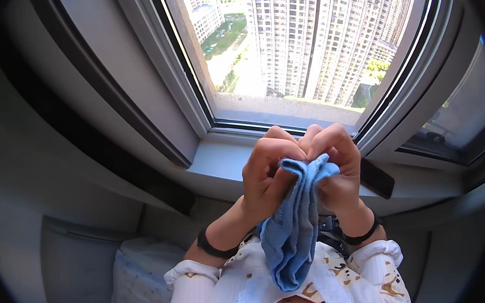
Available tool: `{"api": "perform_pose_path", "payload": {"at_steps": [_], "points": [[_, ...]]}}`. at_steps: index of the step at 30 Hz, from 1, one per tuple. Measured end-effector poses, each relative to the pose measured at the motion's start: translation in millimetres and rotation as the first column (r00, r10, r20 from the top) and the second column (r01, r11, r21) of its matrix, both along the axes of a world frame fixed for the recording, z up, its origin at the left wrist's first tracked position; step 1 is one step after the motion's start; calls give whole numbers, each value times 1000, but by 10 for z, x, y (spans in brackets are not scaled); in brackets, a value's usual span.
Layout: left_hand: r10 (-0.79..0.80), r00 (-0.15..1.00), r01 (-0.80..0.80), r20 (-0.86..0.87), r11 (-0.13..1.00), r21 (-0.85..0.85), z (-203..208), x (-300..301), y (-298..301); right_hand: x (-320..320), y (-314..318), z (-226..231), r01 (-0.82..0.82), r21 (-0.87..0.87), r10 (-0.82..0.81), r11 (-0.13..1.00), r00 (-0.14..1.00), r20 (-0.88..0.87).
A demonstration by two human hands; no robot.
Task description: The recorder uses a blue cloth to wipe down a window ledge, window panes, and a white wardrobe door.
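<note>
Cloth (293,233), blue and folded into several lengthwise layers, is hanging at the centre of the frame, its top edge bunching between two hands and its lower end dangling in front of a patterned white shirt (200,296). The left hand (264,172) is pinching the top with thumb and fingers curled tightly together; the right hand (339,169) is gripping just beside it, equally closed, the knuckles of both hands nearly meeting. Black bands are circling both wrists.

Judging by the pose, the person is working the gathered top edge between the fingertips. The next move is probably calling for a firm pinch on every layer, so that none is slipping loose.

Behind the hands, a pale sill (217,162) is running below a window frame (195,106), with tall buildings (296,37) rising outside at the top of the frame. A dark flat object (377,179) is lying right of the right hand.
</note>
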State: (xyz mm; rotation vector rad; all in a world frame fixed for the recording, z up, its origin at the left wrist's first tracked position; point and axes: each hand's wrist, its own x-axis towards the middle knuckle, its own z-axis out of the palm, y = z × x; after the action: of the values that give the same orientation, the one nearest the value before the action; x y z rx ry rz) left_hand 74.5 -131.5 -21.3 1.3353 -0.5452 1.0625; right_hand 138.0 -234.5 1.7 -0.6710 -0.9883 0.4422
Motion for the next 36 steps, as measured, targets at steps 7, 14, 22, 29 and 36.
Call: {"api": "perform_pose_path", "payload": {"at_steps": [7, 14, 22, 29, 36], "points": [[74, 954, -40, -290, 992, 120, 3, -31, 91, 136, -87, 44, -227, -296, 151, 928, 954, -258], [114, 942, 67, -314, 856, 512, 165, -42, 285, 266, -100, 9, -399, -337, 252, 853, 879, -405], [104, 880, -94, -464, 995, 44, 172, -113, 113, 162, -245, -265, 452, -225, -452, 863, 890, 54], [468, 829, -409, -305, 881, 238, 256, -169, 239, -111, -532, -360, 520, -75, -273, 851, 560, 783], [818, 574, -708, -42, 522, 476, 261, -372, 564, 141, -583, -484, 484, -186, -373, 855, 824, 427]]}}
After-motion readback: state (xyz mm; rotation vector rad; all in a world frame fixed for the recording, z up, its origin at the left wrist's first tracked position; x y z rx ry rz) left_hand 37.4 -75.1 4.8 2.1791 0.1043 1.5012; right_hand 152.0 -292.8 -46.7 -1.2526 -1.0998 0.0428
